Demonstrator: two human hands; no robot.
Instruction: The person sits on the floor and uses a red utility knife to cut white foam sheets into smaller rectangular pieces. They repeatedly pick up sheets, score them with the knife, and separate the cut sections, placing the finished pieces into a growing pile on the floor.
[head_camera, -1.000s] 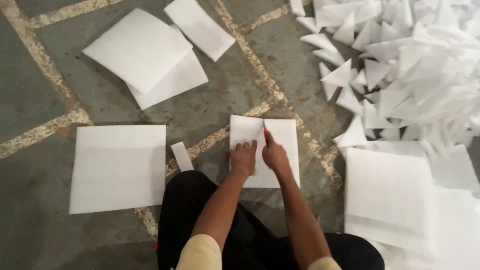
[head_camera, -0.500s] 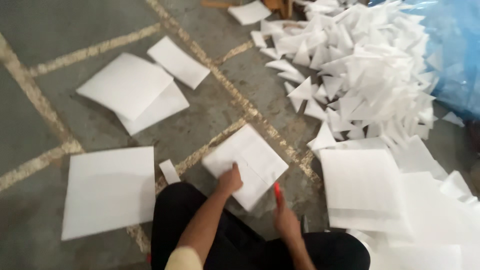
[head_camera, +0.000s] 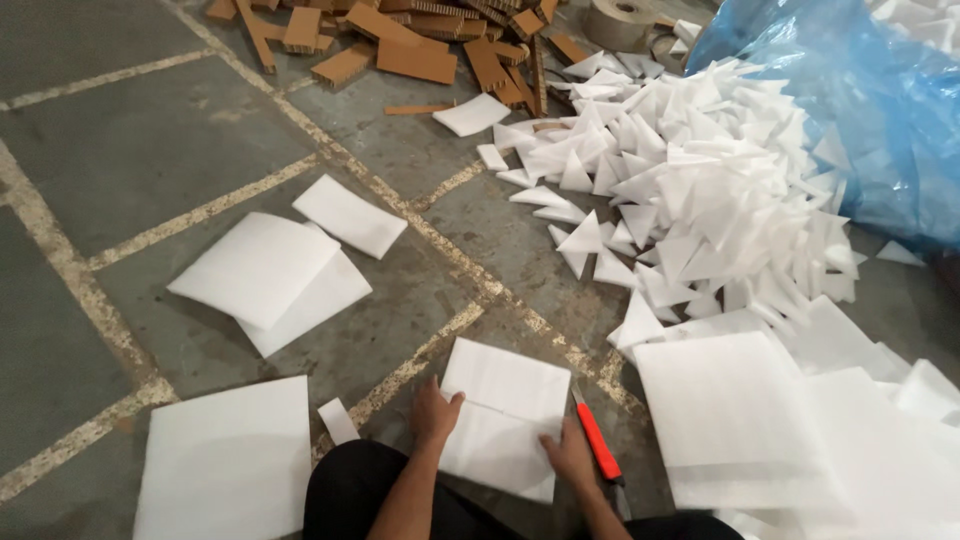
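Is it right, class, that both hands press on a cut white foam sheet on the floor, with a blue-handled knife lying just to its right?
Not quite. The head view shows the left hand and right hand on the cut white foam sheet, but the knife to its right has a red handle, not a blue one. The blue thing is the plastic bag farther off.

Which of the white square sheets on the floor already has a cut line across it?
The sheet under both hands, beside the red knife. A straight line crosses its middle; the other sheets show none.
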